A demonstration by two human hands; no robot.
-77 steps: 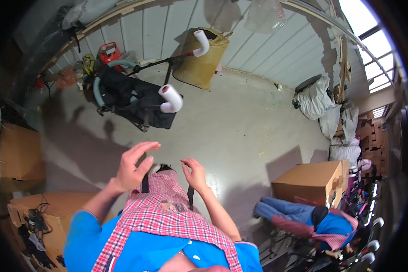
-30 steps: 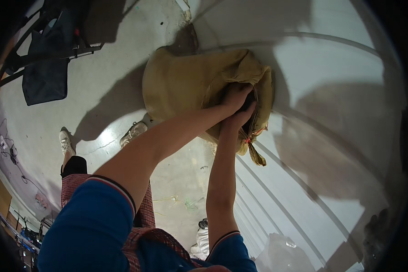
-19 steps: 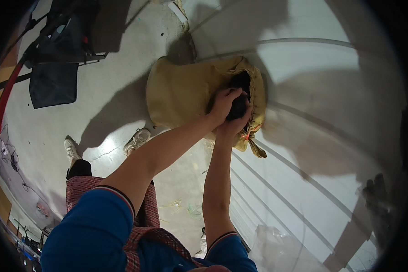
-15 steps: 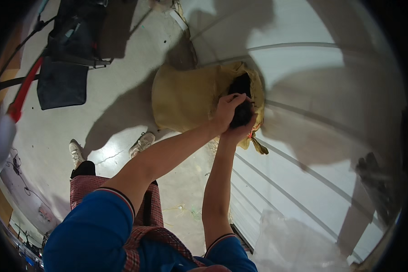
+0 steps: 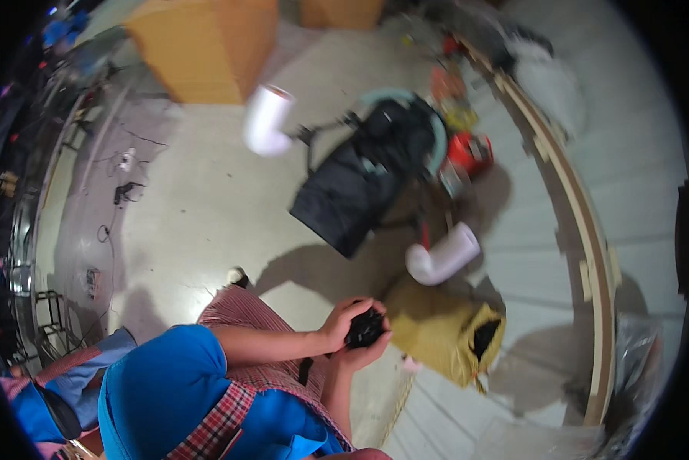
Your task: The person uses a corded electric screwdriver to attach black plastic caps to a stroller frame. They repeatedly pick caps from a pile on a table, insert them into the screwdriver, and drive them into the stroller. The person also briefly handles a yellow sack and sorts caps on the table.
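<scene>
My left hand [image 5: 335, 325] and my right hand [image 5: 369, 353] are cupped together around a clump of shiny black material [image 5: 364, 330]. Its exact kind is too blurred to make out. Just to the right of my hands lies a yellow woven sack [image 5: 425, 316] on its side. Dark contents show inside the sack's open mouth [image 5: 484, 336], which faces right; my hands are apart from it.
Beyond the sack stands a black fabric-covered frame [image 5: 344, 192] with a white bent tube [image 5: 266, 126] on its left and another white bent tube [image 5: 444, 257] on its right. Farther off are a red object [image 5: 469, 153] and a large cardboard box [image 5: 206, 50]. Another person's sleeve [image 5: 84, 376] appears at lower left.
My hands have come away from the sack's mouth with the black clump in them. The view has swung left, bringing the black frame and cardboard box into sight.
</scene>
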